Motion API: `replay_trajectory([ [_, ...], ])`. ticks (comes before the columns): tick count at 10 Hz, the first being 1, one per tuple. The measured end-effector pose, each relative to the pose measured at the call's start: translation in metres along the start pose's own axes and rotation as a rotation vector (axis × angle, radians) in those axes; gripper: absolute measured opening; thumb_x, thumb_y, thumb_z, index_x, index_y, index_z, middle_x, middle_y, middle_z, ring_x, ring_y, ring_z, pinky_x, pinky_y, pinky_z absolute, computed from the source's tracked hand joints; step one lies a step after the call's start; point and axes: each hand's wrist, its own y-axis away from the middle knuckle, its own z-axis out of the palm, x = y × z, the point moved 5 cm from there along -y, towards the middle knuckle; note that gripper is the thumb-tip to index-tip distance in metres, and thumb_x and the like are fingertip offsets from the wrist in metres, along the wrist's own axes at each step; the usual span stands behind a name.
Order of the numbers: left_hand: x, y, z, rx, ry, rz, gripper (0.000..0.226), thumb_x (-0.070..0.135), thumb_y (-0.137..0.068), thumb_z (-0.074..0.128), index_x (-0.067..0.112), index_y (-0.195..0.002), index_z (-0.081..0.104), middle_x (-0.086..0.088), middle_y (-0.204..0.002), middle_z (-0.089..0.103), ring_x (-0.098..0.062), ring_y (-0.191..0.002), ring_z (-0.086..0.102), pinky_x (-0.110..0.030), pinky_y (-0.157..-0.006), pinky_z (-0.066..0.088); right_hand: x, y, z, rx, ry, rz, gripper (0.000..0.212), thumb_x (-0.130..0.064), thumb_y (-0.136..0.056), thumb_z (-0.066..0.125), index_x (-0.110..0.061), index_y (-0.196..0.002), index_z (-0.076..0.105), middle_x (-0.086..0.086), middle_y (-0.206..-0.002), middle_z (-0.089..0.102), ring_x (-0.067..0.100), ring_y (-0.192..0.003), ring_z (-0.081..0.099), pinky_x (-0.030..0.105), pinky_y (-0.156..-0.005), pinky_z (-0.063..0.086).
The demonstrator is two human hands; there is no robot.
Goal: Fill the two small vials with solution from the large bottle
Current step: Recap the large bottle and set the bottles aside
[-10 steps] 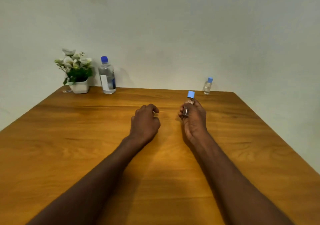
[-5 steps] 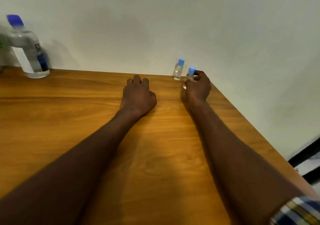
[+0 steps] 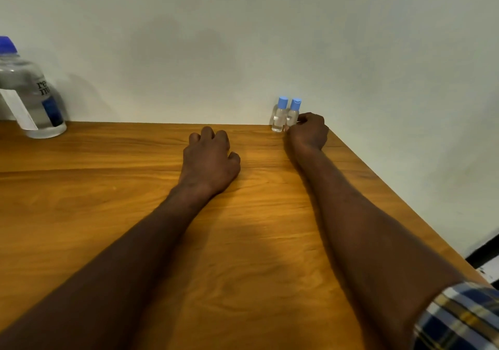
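nearest me, at the lower right, the plaid cuff of my sleeve (image 3: 459, 314) shows. both my forearms stretch out over the wooden table (image 3: 81, 214). my left hand (image 3: 209, 158) rests on the wood mid-table, fingers loosely curled, holding nothing. farther on and to the right, my right hand (image 3: 307, 132) is curled around the right vial (image 3: 293, 114) at the far right corner. the left vial (image 3: 279, 114) stands touching it, both upright with blue caps, against the wall (image 3: 243, 39). far left, the large bottle (image 3: 29, 93) stands at the table's far edge, capped blue.
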Motion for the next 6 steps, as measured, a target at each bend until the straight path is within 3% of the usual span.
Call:
replay_trajectory([
  [2,0.0002,0.0003,-0.0016,0.005,0.005,-0.001,0.030,0.034,-0.100,0.058,0.015,-0.123,0.061,-0.010,-0.132,0.054,-0.032,-0.125,0.046,-0.044,-0.098,0.046,-0.0004,-0.0027,0.0039,-0.038,0.061,-0.002,0.022,-0.013,-0.097,0.070,-0.010,-0.118,0.074,0.011,-0.122,0.074,0.029,-0.113,0.070,0.031,-0.082,0.048],
  [3,0.0004,0.0005,-0.0029,-0.001,0.006,-0.008,0.031,0.035,-0.100,0.058,0.015,-0.124,0.061,-0.009,-0.132,0.054,-0.032,-0.126,0.046,-0.044,-0.099,0.045,-0.0005,-0.0032,0.0045,-0.043,0.070,0.004,0.028,-0.014,-0.095,0.072,-0.011,-0.123,0.072,0.010,-0.126,0.073,0.029,-0.116,0.068,0.033,-0.088,0.051],
  [5,-0.0012,0.0016,-0.0037,-0.004,0.024,-0.006,0.031,0.035,-0.100,0.058,0.015,-0.123,0.061,-0.009,-0.132,0.053,-0.031,-0.126,0.045,-0.042,-0.099,0.044,0.0002,-0.0005,0.0042,-0.057,0.041,0.042,0.043,-0.016,-0.090,0.076,-0.013,-0.127,0.055,0.010,-0.127,0.065,0.030,-0.116,0.065,0.032,-0.079,0.047],
  [6,-0.0025,0.0005,-0.0049,0.012,0.054,-0.008,0.031,0.036,-0.099,0.060,0.016,-0.123,0.062,-0.008,-0.131,0.054,-0.030,-0.126,0.046,-0.042,-0.100,0.045,-0.0036,0.0049,0.0009,-0.057,0.006,0.044,0.057,-0.014,-0.089,0.077,-0.011,-0.137,0.046,0.013,-0.136,0.061,0.031,-0.122,0.062,0.036,-0.088,0.053],
])
